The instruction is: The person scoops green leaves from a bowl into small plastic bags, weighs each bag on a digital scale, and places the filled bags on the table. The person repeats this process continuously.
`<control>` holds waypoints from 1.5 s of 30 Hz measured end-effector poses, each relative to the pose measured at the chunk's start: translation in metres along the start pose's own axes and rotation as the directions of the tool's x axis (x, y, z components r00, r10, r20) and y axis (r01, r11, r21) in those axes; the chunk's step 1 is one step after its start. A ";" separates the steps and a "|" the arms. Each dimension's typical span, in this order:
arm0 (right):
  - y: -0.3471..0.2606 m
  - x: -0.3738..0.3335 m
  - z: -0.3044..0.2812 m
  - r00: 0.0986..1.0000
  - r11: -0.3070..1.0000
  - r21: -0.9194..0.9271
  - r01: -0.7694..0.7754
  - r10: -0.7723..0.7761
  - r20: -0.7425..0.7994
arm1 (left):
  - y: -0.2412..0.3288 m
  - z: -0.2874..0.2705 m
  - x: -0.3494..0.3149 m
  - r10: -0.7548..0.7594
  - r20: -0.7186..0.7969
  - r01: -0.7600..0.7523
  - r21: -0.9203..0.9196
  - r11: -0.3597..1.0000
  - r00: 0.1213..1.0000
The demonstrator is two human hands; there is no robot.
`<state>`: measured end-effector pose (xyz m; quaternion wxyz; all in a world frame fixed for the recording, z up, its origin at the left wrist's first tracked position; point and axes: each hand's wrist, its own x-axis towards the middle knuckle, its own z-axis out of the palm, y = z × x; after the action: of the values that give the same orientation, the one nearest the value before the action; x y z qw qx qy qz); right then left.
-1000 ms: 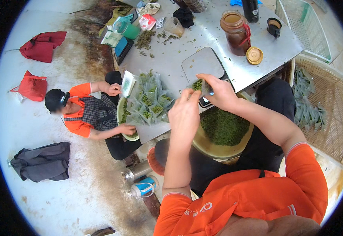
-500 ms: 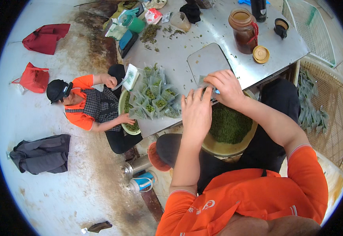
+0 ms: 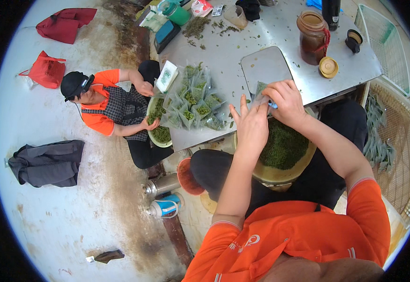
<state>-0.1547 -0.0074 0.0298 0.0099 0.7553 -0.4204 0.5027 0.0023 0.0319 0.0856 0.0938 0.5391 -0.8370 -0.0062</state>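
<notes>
Both my hands are above the near edge of the metal table. Between them is a small clear plastic bag [image 3: 260, 89] with green bits inside. My right hand [image 3: 285, 102] pinches it, and a small blue item shows by those fingers. At the bag's near side, my left hand [image 3: 253, 126] has thumb and some fingertips closed on it, while other fingers point up and apart. The exact contact is partly hidden. Below my hands, between my knees, sits a pale yellow-green basin [image 3: 280, 176] holding fine green leaves [image 3: 282, 145].
Filled clear bags [image 3: 193, 101] cluster at the table's left edge, beside a co-worker [image 3: 120, 105] with a tub of greens. A flat metal plate [image 3: 266, 66] lies beyond my hands. A brown jar [image 3: 312, 40] stands far right. A woven basket [image 3: 397, 127] with bags is right.
The scene has shifted right and slightly up in view. My left fingers have spread more, and more of the bag shows above my hands. The co-worker's lower hand now lifts some greens.
</notes>
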 end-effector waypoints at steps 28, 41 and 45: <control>-0.047 -0.018 -0.120 0.989 0.964 0.243 0.104 -0.127 0.081 | -0.043 -0.011 0.043 0.117 -0.490 -0.194 -0.109 0.975 0.864; 0.268 -0.266 -0.452 0.402 -0.015 -0.845 -0.535 0.875 -0.271 | -0.017 0.037 -0.083 -0.082 -0.169 0.020 -0.338 0.941 0.982; 0.332 -0.396 -0.442 0.145 -0.127 -0.845 -0.520 0.962 -0.233 | -0.005 0.058 -0.117 -0.100 0.025 0.100 -0.439 0.893 0.995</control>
<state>-0.7565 0.2190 -0.1912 -0.0666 0.3288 -0.9401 -0.0607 0.0444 0.1301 0.0103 0.2118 0.5463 -0.7852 -0.2003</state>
